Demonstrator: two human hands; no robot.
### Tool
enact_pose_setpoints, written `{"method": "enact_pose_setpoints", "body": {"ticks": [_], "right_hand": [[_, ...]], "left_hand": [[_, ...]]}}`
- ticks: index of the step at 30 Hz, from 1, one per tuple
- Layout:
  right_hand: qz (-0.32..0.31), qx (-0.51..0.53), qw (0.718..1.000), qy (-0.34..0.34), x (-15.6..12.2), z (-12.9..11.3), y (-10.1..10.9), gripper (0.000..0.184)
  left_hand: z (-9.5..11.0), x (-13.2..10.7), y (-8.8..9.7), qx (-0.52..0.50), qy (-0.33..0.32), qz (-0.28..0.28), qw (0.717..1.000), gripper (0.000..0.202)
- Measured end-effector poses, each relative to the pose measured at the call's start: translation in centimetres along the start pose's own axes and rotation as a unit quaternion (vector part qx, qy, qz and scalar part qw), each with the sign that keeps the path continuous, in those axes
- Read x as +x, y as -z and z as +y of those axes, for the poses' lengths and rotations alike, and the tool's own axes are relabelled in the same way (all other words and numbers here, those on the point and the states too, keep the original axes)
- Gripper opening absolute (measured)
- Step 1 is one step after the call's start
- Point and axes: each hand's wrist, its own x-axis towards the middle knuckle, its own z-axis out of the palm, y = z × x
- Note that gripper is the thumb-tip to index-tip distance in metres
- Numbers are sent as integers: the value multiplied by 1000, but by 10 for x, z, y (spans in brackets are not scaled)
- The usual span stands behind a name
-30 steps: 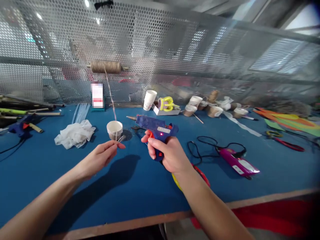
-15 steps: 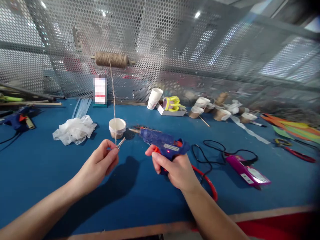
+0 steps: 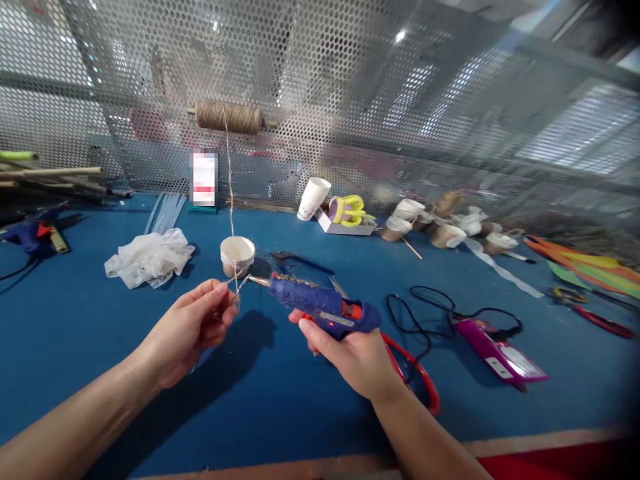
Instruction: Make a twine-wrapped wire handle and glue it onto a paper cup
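Note:
My left hand (image 3: pixel 187 327) is closed in a pinch on a thin, wire-like strip (image 3: pixel 242 287), whose tip points up and right. Twine (image 3: pixel 231 177) runs down from a brown spool (image 3: pixel 225 116) to the same fingertips. In my right hand (image 3: pixel 357 357) is a blue hot glue gun (image 3: pixel 313 300), with a finger at its orange trigger and a small red light showing. Its metal nozzle meets or nearly meets the strip's tip; whether they touch I cannot tell. Just behind, a paper cup (image 3: pixel 237 253) stands upright on the blue table (image 3: pixel 280 400).
Blue-handled pliers (image 3: pixel 305 262) lie beyond the glue gun. Crumpled white film (image 3: pixel 149 259) is at the left, near another glue gun (image 3: pixel 33 235). A purple item (image 3: pixel 495 350) and black cable (image 3: pixel 425 327) lie right. A white cup (image 3: pixel 314 198) leans by a tape box (image 3: pixel 350 228).
The glue gun has moved left and down, bringing its nozzle to the strip's tip. My left fingers have shifted their pinch slightly. The blue pliers now show behind the gun.

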Motion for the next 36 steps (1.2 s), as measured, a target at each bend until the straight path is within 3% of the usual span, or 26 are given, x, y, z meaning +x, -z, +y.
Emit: {"method": "enact_pose_setpoints", "body": {"ticks": [18,36], "right_hand": [[66,-113,989,70,-3,9,-2,4],[38,-176,981,74,-2,7,2,18]], "left_hand": [[-4,2,5,-11,-38,23,999,14],[-6,4,6,-10,-42,15,999,15]]}}
